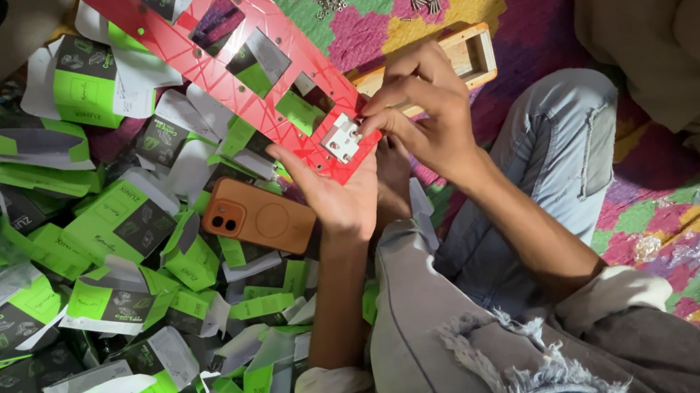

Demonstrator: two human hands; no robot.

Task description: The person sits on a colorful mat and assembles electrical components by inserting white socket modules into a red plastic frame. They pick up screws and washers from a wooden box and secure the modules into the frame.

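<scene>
Dim, warm indoor light; soft shadows gather in the corners, faint glare streaks the glossy red plastic panel (252,61), and the edges blur slightly.
</scene>
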